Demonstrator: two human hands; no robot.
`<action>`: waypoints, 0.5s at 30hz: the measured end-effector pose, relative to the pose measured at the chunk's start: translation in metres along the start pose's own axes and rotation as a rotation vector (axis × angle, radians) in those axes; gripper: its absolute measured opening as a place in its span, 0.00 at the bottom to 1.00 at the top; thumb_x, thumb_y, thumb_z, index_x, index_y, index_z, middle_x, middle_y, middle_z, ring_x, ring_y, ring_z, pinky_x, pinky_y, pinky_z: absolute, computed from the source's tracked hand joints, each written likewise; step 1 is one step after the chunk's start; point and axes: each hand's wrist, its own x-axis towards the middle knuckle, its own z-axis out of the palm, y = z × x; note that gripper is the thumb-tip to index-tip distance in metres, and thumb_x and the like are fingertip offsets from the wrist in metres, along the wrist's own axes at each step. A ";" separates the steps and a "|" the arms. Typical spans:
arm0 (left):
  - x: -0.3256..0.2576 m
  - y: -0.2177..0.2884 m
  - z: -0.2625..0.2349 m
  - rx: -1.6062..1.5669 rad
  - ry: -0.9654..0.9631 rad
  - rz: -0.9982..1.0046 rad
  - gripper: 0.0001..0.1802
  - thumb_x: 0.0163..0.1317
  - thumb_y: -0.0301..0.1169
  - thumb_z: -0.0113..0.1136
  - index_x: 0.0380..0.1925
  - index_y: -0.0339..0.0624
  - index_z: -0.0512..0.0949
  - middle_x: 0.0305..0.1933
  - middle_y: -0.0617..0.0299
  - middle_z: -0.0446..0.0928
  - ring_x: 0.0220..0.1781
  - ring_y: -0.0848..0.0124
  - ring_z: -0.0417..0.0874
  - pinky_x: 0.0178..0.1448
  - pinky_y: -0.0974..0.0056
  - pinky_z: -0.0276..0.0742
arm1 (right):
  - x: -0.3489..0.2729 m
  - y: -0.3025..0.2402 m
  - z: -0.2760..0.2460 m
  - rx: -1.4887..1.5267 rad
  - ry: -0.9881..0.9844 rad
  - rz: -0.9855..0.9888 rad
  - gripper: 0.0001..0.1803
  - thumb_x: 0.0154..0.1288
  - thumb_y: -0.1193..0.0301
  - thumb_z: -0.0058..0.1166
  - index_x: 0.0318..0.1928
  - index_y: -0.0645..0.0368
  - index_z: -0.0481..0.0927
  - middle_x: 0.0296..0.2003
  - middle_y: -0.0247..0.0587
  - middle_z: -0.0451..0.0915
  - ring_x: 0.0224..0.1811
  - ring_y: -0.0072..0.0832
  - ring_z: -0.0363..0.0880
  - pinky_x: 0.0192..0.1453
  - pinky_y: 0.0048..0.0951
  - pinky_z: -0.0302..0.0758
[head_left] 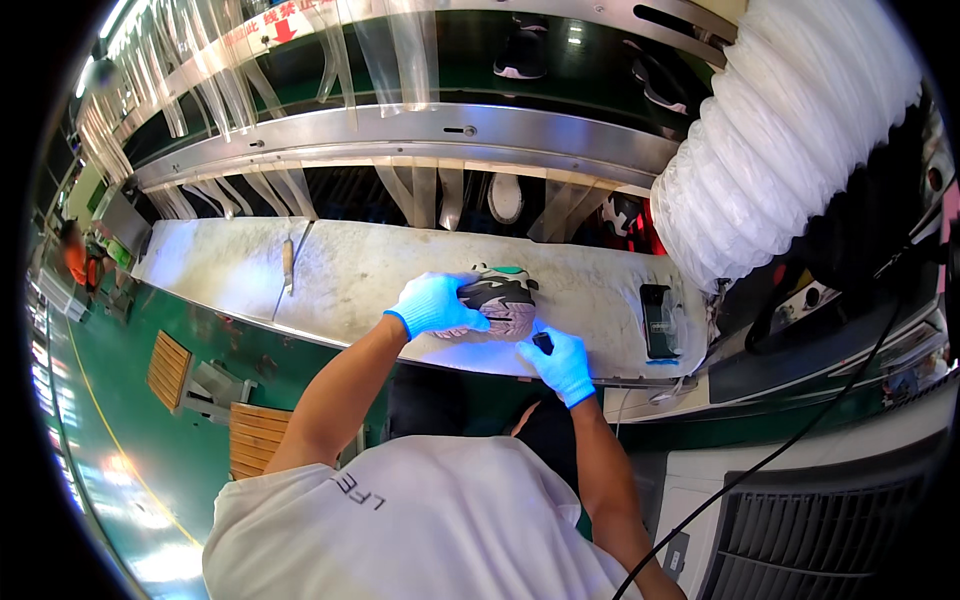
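Observation:
A sneaker (pixel 505 298) in grey and black, with a green patch at its top, is tipped on the pale worktop in front of me. My left hand (pixel 432 304), in a glove lit bright blue, grips it from the left side, thumb along the sole. Just below and to the right of the shoe, my right hand (pixel 563 367), gloved too, is closed around a small black torch (pixel 542 343). Blue-violet light falls on the sole and the worktop around it. Most of the torch is hidden in my fingers.
A wooden-handled tool (pixel 288 266) lies left on the worktop (pixel 380 258); a dark phone (pixel 657 322) and clear plastic lie right. Behind runs a metal-railed conveyor (pixel 440 135) with plastic strips and shoes. A white ribbed duct (pixel 780 140) hangs right. Slatted stools (pixel 172 370) stand left.

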 end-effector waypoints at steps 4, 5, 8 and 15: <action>-0.003 0.006 -0.004 -0.004 -0.032 -0.050 0.51 0.50 0.58 0.87 0.76 0.57 0.83 0.45 0.58 0.96 0.41 0.63 0.98 0.55 0.59 0.95 | 0.003 -0.017 -0.005 -0.010 -0.019 0.021 0.27 0.67 0.46 0.76 0.53 0.54 0.93 0.40 0.51 0.94 0.43 0.46 0.96 0.51 0.43 0.89; -0.004 0.007 -0.003 0.009 -0.031 -0.048 0.51 0.50 0.58 0.87 0.76 0.57 0.83 0.45 0.58 0.96 0.42 0.63 0.98 0.56 0.59 0.95 | 0.003 -0.018 -0.003 -0.019 -0.004 0.004 0.25 0.68 0.49 0.77 0.50 0.57 0.92 0.37 0.50 0.93 0.39 0.42 0.93 0.47 0.42 0.87; -0.006 0.013 -0.004 -0.033 -0.058 -0.064 0.52 0.49 0.60 0.87 0.76 0.58 0.82 0.45 0.59 0.96 0.43 0.62 0.98 0.57 0.59 0.94 | 0.003 -0.020 -0.003 -0.063 0.025 -0.023 0.22 0.69 0.54 0.78 0.44 0.63 0.90 0.31 0.49 0.89 0.31 0.34 0.88 0.41 0.40 0.83; -0.009 -0.001 -0.001 -0.049 -0.004 -0.050 0.52 0.47 0.61 0.87 0.74 0.57 0.84 0.45 0.60 0.96 0.43 0.61 0.98 0.57 0.59 0.93 | 0.009 -0.027 -0.006 -0.107 -0.072 0.025 0.25 0.71 0.49 0.73 0.45 0.62 0.89 0.31 0.56 0.86 0.30 0.43 0.84 0.42 0.47 0.81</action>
